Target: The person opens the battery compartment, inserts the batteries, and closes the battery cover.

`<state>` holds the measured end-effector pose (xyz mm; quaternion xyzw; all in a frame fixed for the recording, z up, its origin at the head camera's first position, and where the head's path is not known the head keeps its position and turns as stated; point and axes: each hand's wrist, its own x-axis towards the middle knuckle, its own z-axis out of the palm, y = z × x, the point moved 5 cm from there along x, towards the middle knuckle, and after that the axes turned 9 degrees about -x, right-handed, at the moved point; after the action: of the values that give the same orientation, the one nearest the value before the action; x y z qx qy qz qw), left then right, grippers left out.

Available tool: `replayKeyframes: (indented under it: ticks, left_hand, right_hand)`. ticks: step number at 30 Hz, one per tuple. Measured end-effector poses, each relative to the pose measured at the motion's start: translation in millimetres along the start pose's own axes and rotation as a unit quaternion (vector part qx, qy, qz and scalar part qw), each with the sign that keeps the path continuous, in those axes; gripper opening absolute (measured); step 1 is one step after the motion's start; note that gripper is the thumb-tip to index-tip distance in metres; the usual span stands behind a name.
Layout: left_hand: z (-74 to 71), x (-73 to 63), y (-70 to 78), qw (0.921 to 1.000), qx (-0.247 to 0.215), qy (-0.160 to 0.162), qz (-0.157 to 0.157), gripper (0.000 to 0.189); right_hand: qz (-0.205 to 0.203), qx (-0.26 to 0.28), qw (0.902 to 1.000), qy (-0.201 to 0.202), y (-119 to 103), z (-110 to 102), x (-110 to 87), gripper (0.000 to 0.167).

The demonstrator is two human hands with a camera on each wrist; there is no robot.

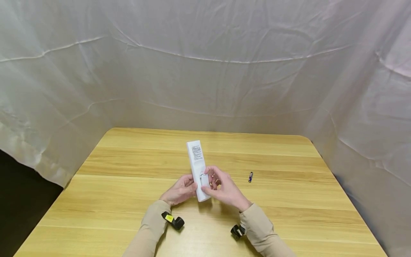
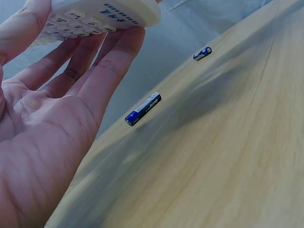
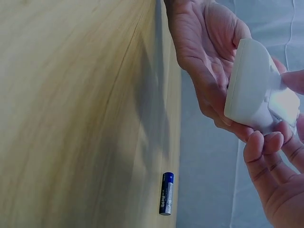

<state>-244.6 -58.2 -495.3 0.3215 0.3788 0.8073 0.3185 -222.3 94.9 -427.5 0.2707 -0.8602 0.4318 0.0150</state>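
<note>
A white remote control (image 1: 196,157) is held above the table, its back with printed text facing up. My left hand (image 1: 181,191) grips its lower left side, thumb on the edge; the left wrist view shows keys on the remote's underside (image 2: 118,14). The right hand (image 1: 226,189) pinches the small white battery cover (image 1: 205,180) between thumb and index finger. That cover sits slightly askew at the compartment, with a dark gap along its edge. In the right wrist view, the fingertips touch the remote's side (image 3: 249,80). Whether batteries are inside is hidden.
A blue battery (image 1: 250,177) lies on the wooden table (image 1: 128,200), right of the hands. Two batteries appear in the left wrist view, a nearer battery (image 2: 143,109) and a farther battery (image 2: 202,53). Grey curtains (image 1: 205,89) surround the table.
</note>
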Motion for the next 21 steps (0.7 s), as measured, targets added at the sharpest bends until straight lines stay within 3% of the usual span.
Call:
replayKeyframes:
  ticks: [11,21]
  left_hand:
    - [-1.0,-0.7,0.0,1.0,-0.002,0.005,0.005,0.033]
    - [-1.0,-0.4,0.5,0.9998,0.004,0.02,-0.008,0.032]
  right_hand:
    - [-0.023,-0.063,0.9974,0.025,-13.4,-4.0,-2.6,0.037]
    - [-0.001,-0.103,0.9932,0.054,-28.7,-6.1,-7.6,0.036]
